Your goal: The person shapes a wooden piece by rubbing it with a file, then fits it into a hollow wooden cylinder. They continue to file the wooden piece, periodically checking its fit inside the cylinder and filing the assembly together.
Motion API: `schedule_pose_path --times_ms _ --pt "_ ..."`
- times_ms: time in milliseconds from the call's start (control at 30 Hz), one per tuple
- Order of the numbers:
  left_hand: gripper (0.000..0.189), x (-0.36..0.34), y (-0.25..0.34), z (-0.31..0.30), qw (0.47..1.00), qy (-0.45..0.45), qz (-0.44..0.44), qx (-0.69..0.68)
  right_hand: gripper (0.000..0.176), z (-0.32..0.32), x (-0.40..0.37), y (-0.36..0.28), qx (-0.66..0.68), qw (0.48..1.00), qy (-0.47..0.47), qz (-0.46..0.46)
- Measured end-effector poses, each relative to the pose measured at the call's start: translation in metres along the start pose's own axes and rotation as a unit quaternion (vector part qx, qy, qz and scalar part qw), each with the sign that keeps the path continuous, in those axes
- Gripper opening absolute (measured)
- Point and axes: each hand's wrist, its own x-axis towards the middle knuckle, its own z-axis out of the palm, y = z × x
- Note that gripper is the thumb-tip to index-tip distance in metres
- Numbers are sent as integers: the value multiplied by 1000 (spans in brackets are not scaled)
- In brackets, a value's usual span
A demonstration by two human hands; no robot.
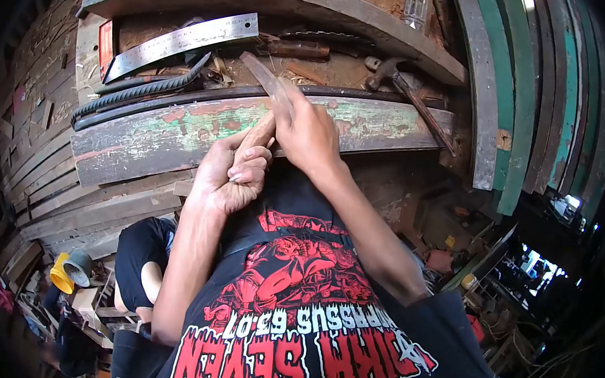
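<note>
My left hand (233, 173) is closed around a smooth, rounded piece of light wood (255, 137), its fingers wrapped over the lower end. Just above and to the right, my right hand (310, 133) grips a thin, flat brown strip (258, 74) that points up and to the left. The strip's lower part is hidden by my right fingers, which sit at the top end of the wood. Both hands are in front of my chest, over the near edge of a worn plank (179, 129) with flaking green paint.
Behind the plank lie a metal ruler (182, 43), a ribbed bent bar (143, 90), a wooden tool handle (296, 49) and a claw hammer (406, 87). Long boards (491, 97) stand at the right. At lower left are a person's leg (151, 280) and a yellow bucket (62, 274).
</note>
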Motion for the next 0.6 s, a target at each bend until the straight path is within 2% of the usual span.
schedule_pose_path --times_ms 100,133,167,233,267,367,433,467,500,533,600 --pt "31 -2 -2 3 999 -36 24 27 53 -4 -59 -15 81 995 7 -65" --pt "30 -6 -3 -4 999 -21 20 19 53 -4 -62 -18 55 997 9 -56" --pt "30 -5 -2 -7 1000 -7 10 15 52 -11 -53 -19 34 997 -63 11" --pt "29 1 5 -3 1000 1 -1 21 51 5 -14 5 37 999 7 16" --pt "28 1 3 -3 1000 9 -4 26 50 6 -3 13 63 997 30 -20" --pt "25 1 -2 7 999 17 24 35 50 -5 -46 -1 63 998 2 -22" --pt "24 3 3 0 999 22 16 34 51 2 -45 6 32 997 36 -62" --pt "22 4 3 -1 998 24 20 62 52 6 -30 12 -18 1000 19 -12" --pt "22 3 -2 2 992 79 35 96 52 7 -13 13 -66 997 4 33" --pt "22 2 -6 2 989 85 52 105 48 -5 -2 -3 -61 998 -17 29" --pt "22 7 -13 5 984 83 78 134 44 3 -34 0 10 999 32 -24"
